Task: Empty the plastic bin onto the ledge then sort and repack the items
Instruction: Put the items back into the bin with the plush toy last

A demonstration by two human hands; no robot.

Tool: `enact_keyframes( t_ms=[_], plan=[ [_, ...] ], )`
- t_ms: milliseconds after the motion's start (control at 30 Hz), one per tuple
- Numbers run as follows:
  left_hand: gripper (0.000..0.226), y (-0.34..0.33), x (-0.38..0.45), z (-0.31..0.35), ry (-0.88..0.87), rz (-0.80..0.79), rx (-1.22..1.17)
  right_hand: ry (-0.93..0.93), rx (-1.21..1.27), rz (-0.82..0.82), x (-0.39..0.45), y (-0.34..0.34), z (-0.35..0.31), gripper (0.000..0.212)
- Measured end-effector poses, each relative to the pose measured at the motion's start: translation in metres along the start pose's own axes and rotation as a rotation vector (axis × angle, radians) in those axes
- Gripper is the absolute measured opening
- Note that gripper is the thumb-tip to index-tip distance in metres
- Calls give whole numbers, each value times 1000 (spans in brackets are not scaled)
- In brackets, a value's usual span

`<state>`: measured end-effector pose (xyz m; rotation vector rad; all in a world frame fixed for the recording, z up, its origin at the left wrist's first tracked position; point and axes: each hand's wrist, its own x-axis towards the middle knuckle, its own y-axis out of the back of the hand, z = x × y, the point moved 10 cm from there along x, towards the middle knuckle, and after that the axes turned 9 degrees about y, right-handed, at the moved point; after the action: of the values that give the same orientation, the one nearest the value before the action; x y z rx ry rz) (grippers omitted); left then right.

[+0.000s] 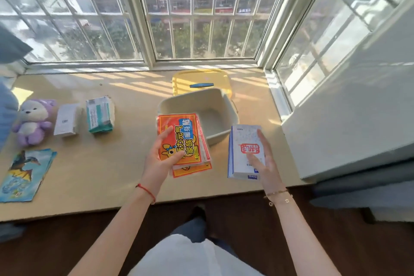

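An empty white plastic bin (pixel 215 101) stands on the beige ledge (pixel 100 177), right of centre. My left hand (pixel 160 157) grips a stack of orange packets (pixel 186 132) held just above the ledge, at the bin's near left corner. My right hand (pixel 263 161) holds a white and blue box with a red stamp (pixel 243 150) to the right of the bin. On the left of the ledge lie a purple plush toy (pixel 33 121), a white packet (pixel 66 120), a teal and white pack (pixel 99 114) and blue picture cards (pixel 24 175).
A yellow lid with a blue handle (pixel 201 80) lies behind the bin by the window. A white wall panel (pixel 347 119) closes the right side. The ledge's front edge runs just below my wrists, with dark floor beneath.
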<state>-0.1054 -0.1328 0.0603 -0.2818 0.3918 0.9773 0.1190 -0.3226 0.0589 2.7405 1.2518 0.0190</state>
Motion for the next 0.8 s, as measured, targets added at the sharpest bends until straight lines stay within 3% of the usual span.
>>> enact_keyframes(
  t_ms=[500, 800],
  plan=[
    [70, -3, 170, -4, 119, 162, 67, 6, -139, -175, 207, -41, 43, 66],
    [73, -9, 251, -71, 238, 223, 105, -173, -206, -386, 277, -96, 153, 63]
  ],
)
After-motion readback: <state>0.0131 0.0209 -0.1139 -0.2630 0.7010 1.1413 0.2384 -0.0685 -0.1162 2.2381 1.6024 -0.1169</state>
